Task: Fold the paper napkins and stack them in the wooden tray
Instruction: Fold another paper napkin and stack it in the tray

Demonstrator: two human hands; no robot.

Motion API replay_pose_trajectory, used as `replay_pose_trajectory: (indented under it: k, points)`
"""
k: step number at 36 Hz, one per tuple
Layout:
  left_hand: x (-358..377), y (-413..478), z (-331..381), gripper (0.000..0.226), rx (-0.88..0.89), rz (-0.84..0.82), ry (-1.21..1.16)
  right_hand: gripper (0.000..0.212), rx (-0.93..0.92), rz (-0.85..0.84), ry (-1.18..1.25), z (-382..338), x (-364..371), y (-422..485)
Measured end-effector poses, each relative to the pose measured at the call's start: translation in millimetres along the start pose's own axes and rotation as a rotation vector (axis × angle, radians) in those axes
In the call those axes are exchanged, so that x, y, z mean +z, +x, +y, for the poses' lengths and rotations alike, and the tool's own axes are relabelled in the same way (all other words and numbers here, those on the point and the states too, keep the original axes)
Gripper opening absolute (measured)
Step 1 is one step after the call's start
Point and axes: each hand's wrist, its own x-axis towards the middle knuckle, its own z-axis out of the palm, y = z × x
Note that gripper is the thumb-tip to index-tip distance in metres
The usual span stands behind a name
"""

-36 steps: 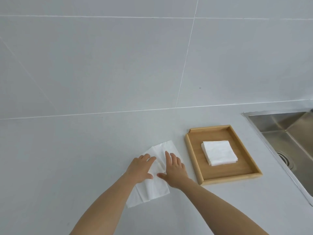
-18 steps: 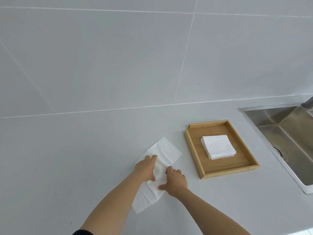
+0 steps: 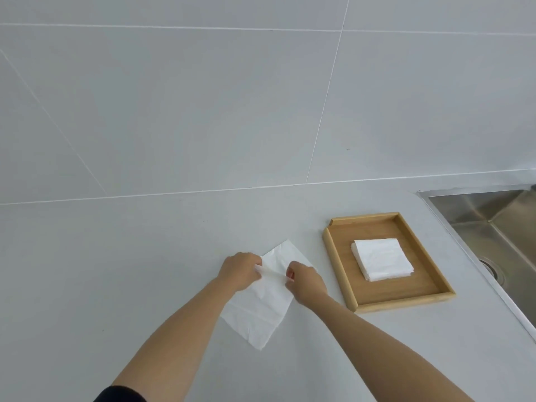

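Note:
A long white paper napkin (image 3: 262, 309) lies diagonally on the grey counter, its far corner pointing toward the wall. My left hand (image 3: 240, 271) pinches its left edge near the middle, and my right hand (image 3: 306, 281) pinches the right edge opposite; a raised crease runs between the two hands. To the right stands the wooden tray (image 3: 336, 268), holding a neat stack of folded white napkins (image 3: 381, 259) in its middle.
A stainless steel sink (image 3: 493, 224) is set into the counter at the far right, its drain showing near the frame's edge. A grey tiled wall rises behind the counter.
Both hands went from pressing flat on the napkin to pinching its side edges and lifting a crease across its middle. The head view shifted a little.

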Motion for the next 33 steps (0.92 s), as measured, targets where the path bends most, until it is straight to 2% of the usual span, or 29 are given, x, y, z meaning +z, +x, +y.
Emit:
replay_pose_trajectory:
  k: [3,8,19,23,26,28,31,33]
  points:
    - [-9,0,-5,0.011,0.008,0.044,-0.018,0.021,-0.026,0.013,0.021,-8,-10,6]
    - [-16,-5,-16,0.022,0.003,0.079,0.013,0.012,-0.096,0.000,0.029,-19,-18,8]
    - [-11,-22,-32,0.025,-0.002,-0.048,0.122,0.007,-0.283,-0.233,-0.054,-23,0,-7]
    - [-6,-26,-37,0.027,-0.019,-0.180,0.205,0.027,-0.269,-0.363,-0.077,-21,6,-11]
    - [-4,-26,-40,0.048,-0.052,-0.319,0.249,0.045,-0.216,-0.425,-0.102,-19,7,-12]
    - [-4,-24,-43,0.066,-0.077,-0.369,0.254,0.049,-0.182,-0.415,-0.088,-18,6,-10]
    - [-3,-20,-44,0.083,-0.081,-0.311,0.217,0.050,-0.157,-0.341,-0.044,-13,6,-7]
    - [1,-18,-43,0.081,-0.073,-0.250,0.169,0.053,-0.155,-0.294,-0.052,-10,7,-5]
